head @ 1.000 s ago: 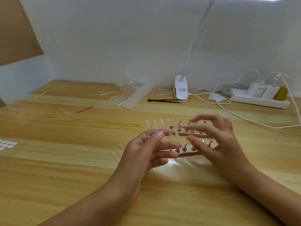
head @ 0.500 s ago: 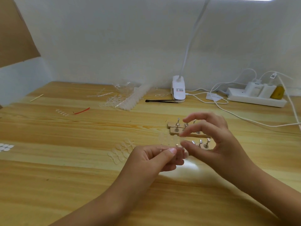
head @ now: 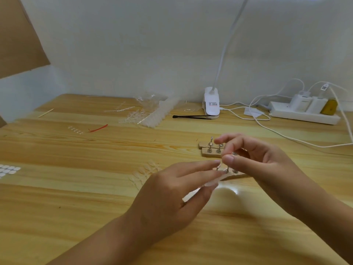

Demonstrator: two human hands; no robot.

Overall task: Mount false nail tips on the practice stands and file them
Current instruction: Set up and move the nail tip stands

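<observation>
Grip of the left hand [head: 177, 190] is thumb against nearly straight fingers, pinched on a clear strip [head: 218, 179] of nail tips held just above the worktop [head: 76, 197]. On my feed the strip is a pale, glassy smear and I cannot count its tips. The right hand [head: 257, 161] has thumb and forefinger tips together right over the strip's far end, the other fingers arched above. Whether a tip sits in that grip I cannot tell through the blur.

Under both hands lies a wooden stand [head: 236, 174] with upright metal pegs. It is mostly hidden, with only a few pegs and a sliver of wood showing. Two more stands [head: 209, 151] lie side by side, touching, just beyond the right fingers, and that hand covers their right ends. The pegs I can see on them are bare metal.

The left forearm comes in from the lower left with the back of the hand toward me, and the right comes in from the lower right. Loose tips [head: 147, 172] lie flat on the worktop just left of the left fingers.
</observation>
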